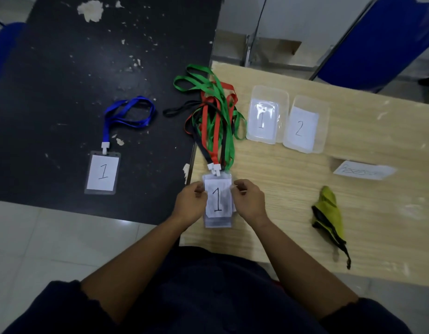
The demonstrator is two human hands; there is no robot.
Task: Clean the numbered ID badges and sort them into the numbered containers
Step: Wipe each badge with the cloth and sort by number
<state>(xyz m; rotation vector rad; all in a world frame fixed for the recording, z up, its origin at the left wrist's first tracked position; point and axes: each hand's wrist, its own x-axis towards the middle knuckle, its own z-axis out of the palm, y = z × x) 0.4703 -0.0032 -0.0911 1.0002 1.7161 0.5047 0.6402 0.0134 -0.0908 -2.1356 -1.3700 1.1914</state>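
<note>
Near edge: person's dark sleeves and both forearms reach fwd over the wood counter (368,237). L hand (191,202) and R hand (249,201) sit just apart w/ the badge stack (218,200) btwn them. L hand pinches the stack's left edge, R hand pinches its right edge, fingers curled on both. Top badge reads "1". More clear holders show under it at the lower end; count unclear. The stack lies on the wood counter, near the counter's left edge.

Right of the hands, well apart: yellow-green cloth (329,213) w/ dark trim, crumpled on the wood counter.

Left, on the black counter (64,68): single badge (102,173) marked "1", flat, face up, w/ a blue lanyard (128,114) clipped on and looped beyond it. Black counter surface is chipped, w/ pale flakes.

Beyond the stack: lanyard bundle (216,121) in red, green and black runs from the stack's clips and fans across the seam btwn both counters.

Right of the bundle: container 1 (266,92), clear plastic, "1" label inside. Container 2 (323,109) is touching or just beside it on the right, w/ a "2" label. A paper slip (363,171) w/ writing lies nearer, right of container 2; text unreadable.

Far right: blue chair (389,37).
</note>
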